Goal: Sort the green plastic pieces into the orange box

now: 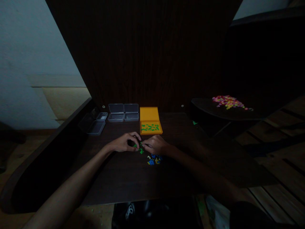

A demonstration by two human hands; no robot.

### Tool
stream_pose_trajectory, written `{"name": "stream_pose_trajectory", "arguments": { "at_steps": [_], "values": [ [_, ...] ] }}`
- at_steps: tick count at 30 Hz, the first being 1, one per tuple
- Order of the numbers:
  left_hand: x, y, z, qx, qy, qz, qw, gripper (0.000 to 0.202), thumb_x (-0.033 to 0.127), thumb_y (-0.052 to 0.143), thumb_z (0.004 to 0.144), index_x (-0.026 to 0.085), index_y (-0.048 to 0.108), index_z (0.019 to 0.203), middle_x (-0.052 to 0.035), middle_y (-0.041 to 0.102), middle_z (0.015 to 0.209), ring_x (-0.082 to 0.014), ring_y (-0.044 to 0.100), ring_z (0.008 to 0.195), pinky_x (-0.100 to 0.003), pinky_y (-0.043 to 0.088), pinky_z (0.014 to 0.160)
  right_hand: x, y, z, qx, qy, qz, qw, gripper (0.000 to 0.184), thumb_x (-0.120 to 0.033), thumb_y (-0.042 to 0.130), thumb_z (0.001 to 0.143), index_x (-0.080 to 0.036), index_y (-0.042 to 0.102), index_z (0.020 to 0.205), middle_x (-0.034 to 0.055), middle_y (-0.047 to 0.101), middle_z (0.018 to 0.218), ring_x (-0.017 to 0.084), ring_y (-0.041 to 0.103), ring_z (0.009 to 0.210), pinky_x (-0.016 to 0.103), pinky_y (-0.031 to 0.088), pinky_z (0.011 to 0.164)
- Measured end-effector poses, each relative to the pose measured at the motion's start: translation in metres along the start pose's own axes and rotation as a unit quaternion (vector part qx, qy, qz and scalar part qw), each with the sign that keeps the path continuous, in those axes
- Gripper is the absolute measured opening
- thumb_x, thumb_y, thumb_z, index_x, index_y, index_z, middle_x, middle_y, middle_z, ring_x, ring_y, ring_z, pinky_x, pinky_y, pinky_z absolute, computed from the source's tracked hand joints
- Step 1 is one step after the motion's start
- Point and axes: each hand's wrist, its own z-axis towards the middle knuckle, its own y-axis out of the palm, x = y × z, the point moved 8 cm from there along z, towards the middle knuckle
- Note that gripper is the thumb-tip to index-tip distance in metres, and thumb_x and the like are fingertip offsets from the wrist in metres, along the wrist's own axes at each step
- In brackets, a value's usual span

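Observation:
On the dark table, small green pieces [141, 151] lie in a loose group under and between my two hands. My left hand [125, 142] comes in from the left, thumb and fingers curled together at a small green piece [135, 145]. Opposite it, my right hand [156, 145] has its fingers pinched at the same group, their tips almost meeting the left fingers. What the right fingertips hold is too small and dark to make out. Just below the right hand sits a pile of blue, yellow and pale pieces [154, 160].
Behind my hands stands an open yellow box [149, 114] with green pieces in it. Clear plastic boxes [116, 117] with raised lids are to its left. A heap of pink and yellow beads [228, 101] rests on a dark shelf [205, 105] at right.

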Motion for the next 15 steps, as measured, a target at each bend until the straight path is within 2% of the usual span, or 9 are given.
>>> {"name": "stream_pose_trajectory", "arguments": {
  "at_steps": [8, 11, 15],
  "values": [
    [0.0063, 0.0002, -0.0008, -0.004, -0.001, -0.001, 1.0, 0.007, 0.019, 0.074, 0.074, 0.018, 0.076, 0.081, -0.0066, 0.06, 0.111, -0.0191, 0.059, 0.104, -0.032, 0.046, 0.096, 0.0043, -0.0028, -0.0003, 0.044, 0.017, 0.011, 0.999, 0.019, -0.023, 0.062, 0.084, -0.02, 0.074, 0.099, 0.0011, 0.072, 0.07, 0.014, 0.061, 0.063, 0.024, 0.034, 0.06],
    [0.0057, 0.0006, -0.0002, 0.002, 0.0, -0.004, 1.0, 0.006, 0.022, 0.074, 0.076, 0.018, 0.076, 0.08, -0.0066, 0.06, 0.109, -0.0184, 0.06, 0.104, -0.031, 0.047, 0.095, 0.0026, -0.0025, 0.0, 0.046, 0.013, 0.015, 0.999, 0.016, -0.023, 0.062, 0.084, -0.019, 0.074, 0.095, 0.0007, 0.071, 0.069, 0.013, 0.061, 0.063, 0.024, 0.034, 0.059],
    [0.0019, 0.0009, 0.0005, 0.012, -0.012, 0.0, 1.0, 0.006, 0.022, 0.074, 0.076, 0.018, 0.076, 0.08, -0.0067, 0.06, 0.109, -0.0187, 0.06, 0.104, -0.031, 0.047, 0.094, 0.0054, -0.0008, 0.0015, 0.036, 0.04, 0.008, 0.999, 0.015, -0.025, 0.063, 0.084, -0.021, 0.075, 0.093, 0.0007, 0.071, 0.067, 0.014, 0.061, 0.063, 0.024, 0.033, 0.058]
  ]
}}
